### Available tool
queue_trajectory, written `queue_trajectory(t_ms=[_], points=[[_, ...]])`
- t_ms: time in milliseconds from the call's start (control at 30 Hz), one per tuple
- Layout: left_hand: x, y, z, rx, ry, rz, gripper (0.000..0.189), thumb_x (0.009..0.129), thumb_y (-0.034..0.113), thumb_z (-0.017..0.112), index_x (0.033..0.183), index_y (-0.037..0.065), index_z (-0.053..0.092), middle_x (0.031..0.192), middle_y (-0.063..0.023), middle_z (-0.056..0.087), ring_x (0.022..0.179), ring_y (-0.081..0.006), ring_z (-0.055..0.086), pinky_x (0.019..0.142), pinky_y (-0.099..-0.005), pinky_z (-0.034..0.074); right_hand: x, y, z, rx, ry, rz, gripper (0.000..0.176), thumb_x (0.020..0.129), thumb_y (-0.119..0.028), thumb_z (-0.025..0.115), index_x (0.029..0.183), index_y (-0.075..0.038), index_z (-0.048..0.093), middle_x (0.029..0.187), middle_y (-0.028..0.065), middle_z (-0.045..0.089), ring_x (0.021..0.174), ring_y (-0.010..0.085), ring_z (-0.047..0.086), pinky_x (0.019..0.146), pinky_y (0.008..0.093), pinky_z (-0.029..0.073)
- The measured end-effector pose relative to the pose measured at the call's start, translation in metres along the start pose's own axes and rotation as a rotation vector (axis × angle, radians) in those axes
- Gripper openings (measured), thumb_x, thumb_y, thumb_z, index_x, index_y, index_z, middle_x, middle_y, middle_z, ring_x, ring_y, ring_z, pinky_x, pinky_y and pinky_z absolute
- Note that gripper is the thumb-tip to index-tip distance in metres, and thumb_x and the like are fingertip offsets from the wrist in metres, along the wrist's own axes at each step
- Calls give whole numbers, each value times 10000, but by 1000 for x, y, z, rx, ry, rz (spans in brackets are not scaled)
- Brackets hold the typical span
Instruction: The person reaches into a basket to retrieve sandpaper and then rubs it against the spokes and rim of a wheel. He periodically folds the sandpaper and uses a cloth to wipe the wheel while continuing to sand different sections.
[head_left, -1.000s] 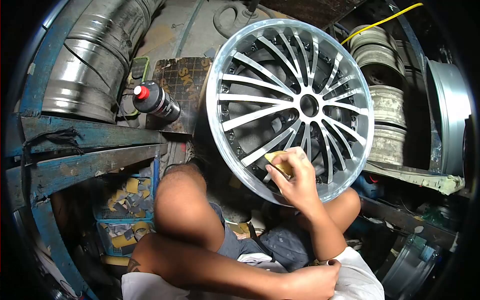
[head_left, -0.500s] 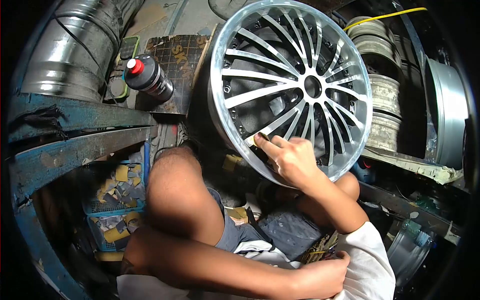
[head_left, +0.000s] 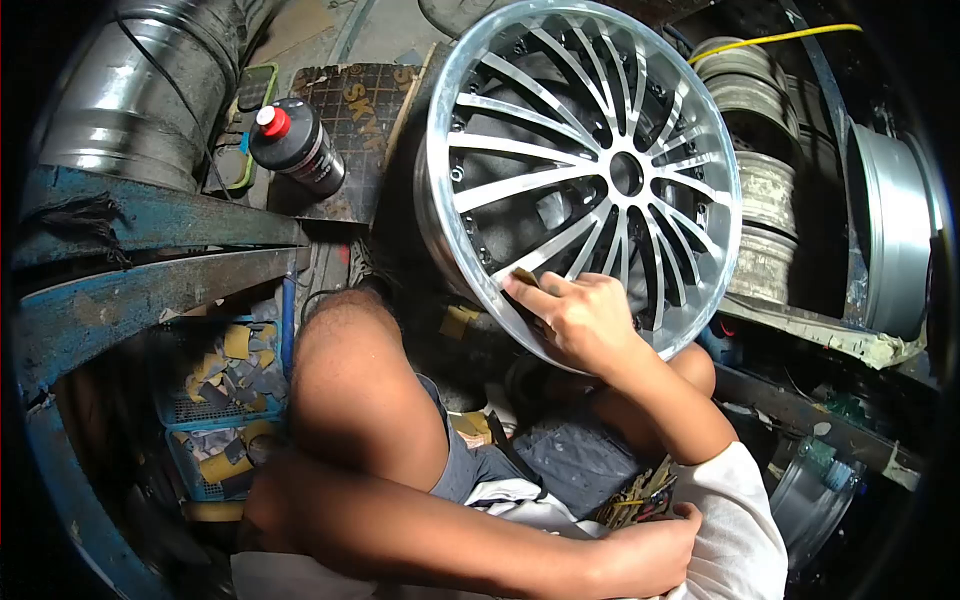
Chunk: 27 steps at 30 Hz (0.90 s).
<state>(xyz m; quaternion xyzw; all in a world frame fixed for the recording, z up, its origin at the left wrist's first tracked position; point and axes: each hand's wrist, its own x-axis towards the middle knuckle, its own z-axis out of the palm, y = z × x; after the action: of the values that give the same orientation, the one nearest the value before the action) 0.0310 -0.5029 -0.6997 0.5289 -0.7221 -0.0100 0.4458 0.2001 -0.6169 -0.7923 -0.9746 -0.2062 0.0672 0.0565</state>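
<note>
A multi-spoke alloy wheel [head_left: 590, 172] leans tilted before me, its spoke faces bright and the gaps between them dark. My right hand [head_left: 580, 315] is closed on a small piece of sandpaper [head_left: 525, 277]. Its fingertips press at the outer end of a lower-left spoke, beside the rim lip. Across my lap lies my left forearm, and my left hand [head_left: 645, 552] rests against the white right sleeve [head_left: 735, 515]. That hand looks curled, with most of its fingers hidden, so what it holds, if anything, does not show.
A dark bottle with a red and white cap [head_left: 297, 148] stands on a printed board [head_left: 350, 195] at left. Blue baskets [head_left: 185, 412] hold sandpaper scraps below a blue metal frame [head_left: 150, 235]. More rims [head_left: 765, 185] are stacked at right, near a yellow hose [head_left: 780, 38].
My right fingertips and the sandpaper have shifted slightly at the spoke's outer end, and more of the sandpaper's folded edge shows above the fingers. My left hand stays in place.
</note>
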Motion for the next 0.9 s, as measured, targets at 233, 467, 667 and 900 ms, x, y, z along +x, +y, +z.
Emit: queue_trajectory(t_ms=[233, 467, 667, 900], points=[[-6, -21, -45, -147, -40, 37, 321, 1024, 312, 476, 1016, 77, 695, 906, -76, 674, 883, -271, 610, 958, -417, 480, 6, -1, -7, -13, -40, -21, 395, 835, -182, 676, 1223, -191, 751, 756, 10, 631, 581, 188, 669, 584, 341, 521], [-14, -25, -51, -165, 272, -3, 333, 1014, 308, 496, 1021, 28, 678, 928, -90, 690, 824, -249, 624, 923, -413, 513, 10, 2, -9, 14, -69, -35, 373, 868, -178, 645, 1229, -154, 737, 760, 31, 663, 584, 209, 687, 581, 354, 532], [-20, -31, -63, -135, 59, 36, 330, 1008, 292, 515, 1024, 12, 689, 940, -101, 705, 847, -252, 646, 939, -432, 515, -2, 5, -7, 20, -114, -13, 485, 876, -200, 630, 1356, -178, 701, 763, 30, 676, 572, 211, 693, 531, 369, 533], [-22, -41, -86, -32, -161, 107, 340, 978, 273, 522, 997, 1, 725, 946, -117, 727, 870, -274, 666, 956, -462, 506, -10, 8, 3, 62, -18, 50, 490, 859, -165, 643, 1339, -227, 724, 705, 29, 628, 553, 235, 661, 512, 381, 516]])
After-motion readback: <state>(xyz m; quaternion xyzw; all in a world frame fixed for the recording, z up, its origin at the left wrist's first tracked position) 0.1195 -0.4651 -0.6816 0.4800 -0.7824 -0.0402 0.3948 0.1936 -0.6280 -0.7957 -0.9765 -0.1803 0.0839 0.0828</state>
